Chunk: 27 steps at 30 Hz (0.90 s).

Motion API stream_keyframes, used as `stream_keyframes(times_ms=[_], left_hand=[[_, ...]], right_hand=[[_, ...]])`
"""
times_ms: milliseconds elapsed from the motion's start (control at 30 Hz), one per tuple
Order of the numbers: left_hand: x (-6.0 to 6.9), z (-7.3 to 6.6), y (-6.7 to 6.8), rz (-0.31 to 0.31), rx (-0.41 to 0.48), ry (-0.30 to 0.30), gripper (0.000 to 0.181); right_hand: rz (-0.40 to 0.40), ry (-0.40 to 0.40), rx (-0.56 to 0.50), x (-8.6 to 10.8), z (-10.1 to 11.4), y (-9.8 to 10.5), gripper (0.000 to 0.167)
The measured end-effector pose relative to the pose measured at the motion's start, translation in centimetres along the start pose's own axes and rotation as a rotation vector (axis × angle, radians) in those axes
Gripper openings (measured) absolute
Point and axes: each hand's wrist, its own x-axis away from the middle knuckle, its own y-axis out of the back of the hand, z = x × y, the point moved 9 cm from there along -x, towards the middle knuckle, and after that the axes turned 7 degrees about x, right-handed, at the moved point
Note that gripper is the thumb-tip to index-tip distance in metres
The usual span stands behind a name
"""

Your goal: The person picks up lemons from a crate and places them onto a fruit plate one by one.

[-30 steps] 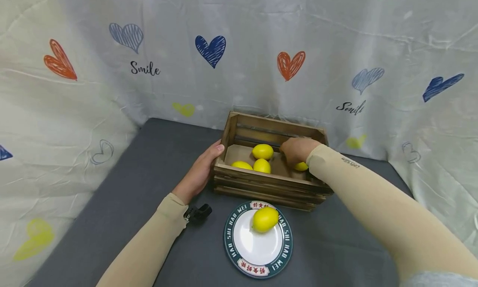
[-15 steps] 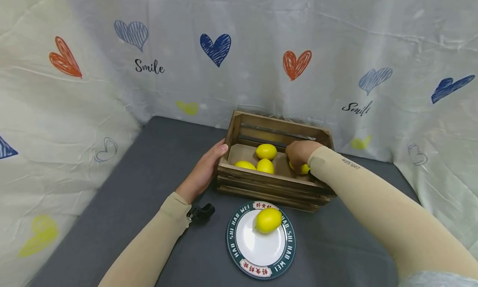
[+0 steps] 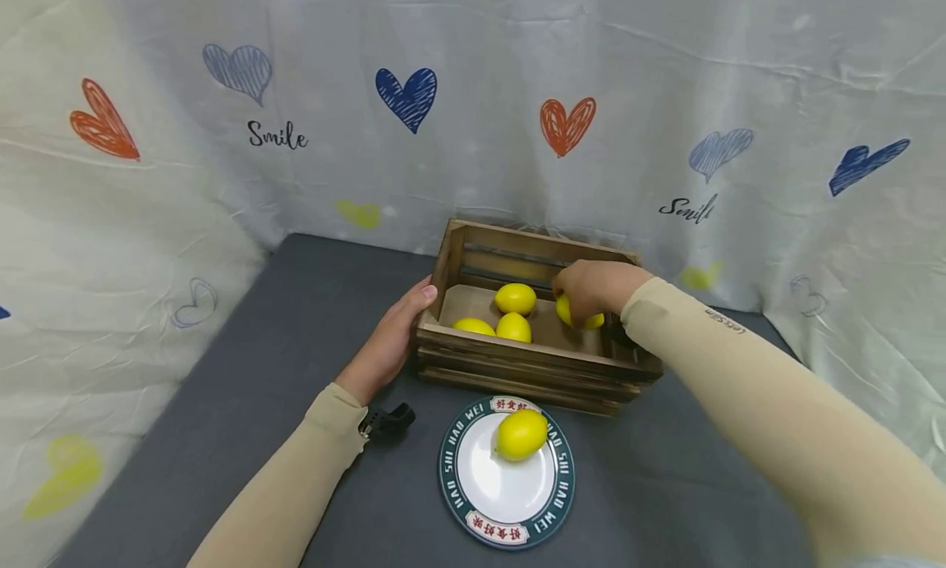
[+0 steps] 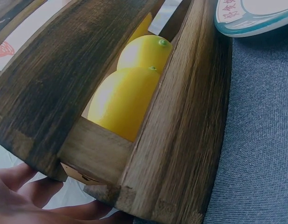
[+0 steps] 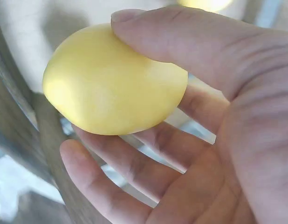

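Observation:
In the head view, my left hand holds the left end of the slatted wooden crate, thumb at its rim. The left wrist view shows its fingers against the crate's end. Inside the crate, my right hand pinches a yellow lemon. Close up, the right wrist view has the thumb and fingers of this hand around the lemon. Three more lemons lie in the crate's left half.
Nearer than the crate, a white plate with a green patterned rim carries one lemon. A black strap is at my left wrist. The dark table meets a light curtain printed with hearts.
My right hand has shifted up and back a little inside the crate, and the lemon at its fingers shows more. My left hand stays at the crate's end.

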Motion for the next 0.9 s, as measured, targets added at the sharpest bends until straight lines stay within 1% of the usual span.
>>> stream_keyframes(times_ms=[200, 300, 433, 667, 900], left_hand=[[0.1, 0.0, 0.1, -0.002, 0.011, -0.001, 0.083], [0.0, 0.0, 0.1, -0.004, 0.013, -0.002, 0.084], [0.0, -0.1, 0.1, -0.002, 0.018, -0.008, 0.084], [0.0, -0.2, 0.4, -0.001, 0.035, -0.013, 0.081], [-0.1, 0.1, 0.1, 0.020, 0.020, -0.015, 0.082]], right_hand=[[-0.089, 0.022, 0.007, 2.6, 0.8, 1.9, 0.056], [-0.140, 0.050, 0.005, 4.2, 1.5, 2.7, 0.053], [-0.213, 0.083, 0.032, 6.6, 2.4, 3.4, 0.054], [-0.282, 0.076, 0.068, 10.5, 3.7, 3.7, 0.059], [-0.353, 0.089, 0.113, 14.3, 5.0, 3.3, 0.056]])
